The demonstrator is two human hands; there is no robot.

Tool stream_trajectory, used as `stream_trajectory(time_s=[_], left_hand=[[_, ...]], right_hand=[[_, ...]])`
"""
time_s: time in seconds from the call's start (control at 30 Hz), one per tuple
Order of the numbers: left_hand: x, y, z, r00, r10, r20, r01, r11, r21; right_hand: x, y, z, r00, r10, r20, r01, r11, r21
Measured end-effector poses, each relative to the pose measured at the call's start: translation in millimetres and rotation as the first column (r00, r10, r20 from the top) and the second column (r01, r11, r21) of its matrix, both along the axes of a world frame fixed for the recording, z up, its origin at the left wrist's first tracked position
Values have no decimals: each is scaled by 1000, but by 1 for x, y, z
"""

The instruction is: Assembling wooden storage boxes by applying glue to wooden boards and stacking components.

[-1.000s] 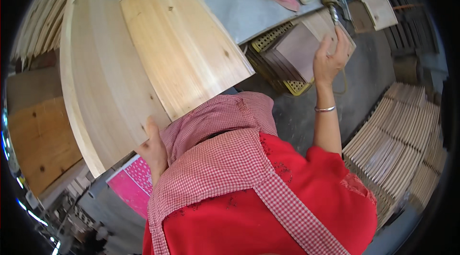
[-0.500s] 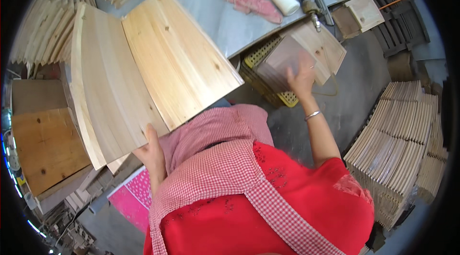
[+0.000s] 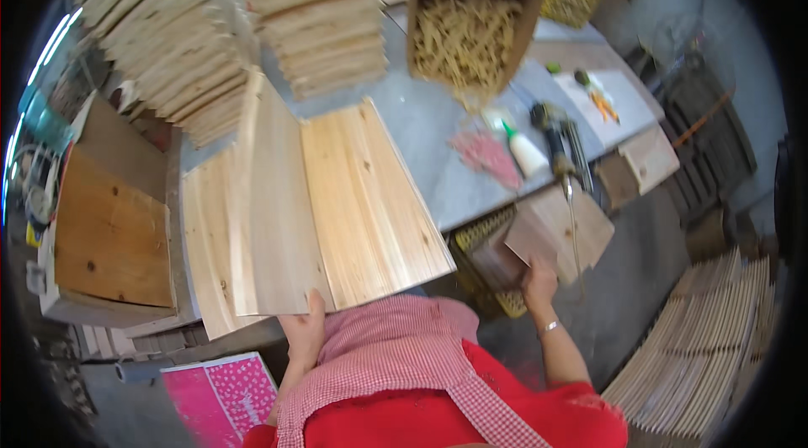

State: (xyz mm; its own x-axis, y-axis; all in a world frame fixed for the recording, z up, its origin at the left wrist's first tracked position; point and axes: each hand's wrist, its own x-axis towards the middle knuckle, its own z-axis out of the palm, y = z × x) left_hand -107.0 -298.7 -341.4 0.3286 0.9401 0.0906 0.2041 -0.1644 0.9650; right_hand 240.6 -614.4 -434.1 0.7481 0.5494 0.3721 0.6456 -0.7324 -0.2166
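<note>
My left hand (image 3: pixel 305 332) grips the lower edge of an upright wooden board (image 3: pixel 282 221), with the thumb on its face. That board meets a pale, knotted wooden panel (image 3: pixel 374 204) at an angle, like an open book. Another light board (image 3: pixel 209 238) lies to its left, partly hidden behind it. Down on the right, my right hand (image 3: pixel 540 286) is closed on the near edge of a small thin wooden board (image 3: pixel 532 238). Beneath are more small boards (image 3: pixel 589 229) on a yellow plastic basket (image 3: pixel 512 305); the fingertips are partly hidden.
The grey worktable (image 3: pixel 421 145) carries a nail gun (image 3: pixel 560 145), a white glue bottle (image 3: pixel 526 153), a pink cloth (image 3: pixel 486 158) and a box (image 3: pixel 418 36) of wood strips. Board stacks (image 3: pixel 316 19) stand behind; more boards (image 3: pixel 699 347) are piled at right. A wooden box (image 3: pixel 114 238) stands left.
The view has shifted, showing more of the table's far side. My right hand has closed on a small board at the basket. The joined boards stand more upright, and a board shows left of them.
</note>
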Motion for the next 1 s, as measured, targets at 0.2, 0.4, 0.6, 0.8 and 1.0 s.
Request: stream_trajectory(time_s=[0.2, 0.4, 0.6, 0.8, 1.0], left_hand=[[3, -7, -2, 990, 60, 124, -63, 998, 16], [4, -12, 28, 996, 24, 83, -26, 999, 31], [2, -10, 19, 999, 52, -10, -52, 998, 31], [4, -7, 40, 993, 18, -115, -15, 1000, 24], [2, -8, 41, 977, 66, -202, -57, 997, 50]], right_hand=[[0, 14, 82, 960, -275, -56, 279, 954, 112], [-19, 67, 182, 975, -83, 204, 60, 991, 117], [11, 110, 283, 910, 414, -4, -414, 910, 18], [30, 280, 274, 705, 682, 195, -708, 659, 255], [72, 440, 215, 588, 798, 133, -801, 550, 238]])
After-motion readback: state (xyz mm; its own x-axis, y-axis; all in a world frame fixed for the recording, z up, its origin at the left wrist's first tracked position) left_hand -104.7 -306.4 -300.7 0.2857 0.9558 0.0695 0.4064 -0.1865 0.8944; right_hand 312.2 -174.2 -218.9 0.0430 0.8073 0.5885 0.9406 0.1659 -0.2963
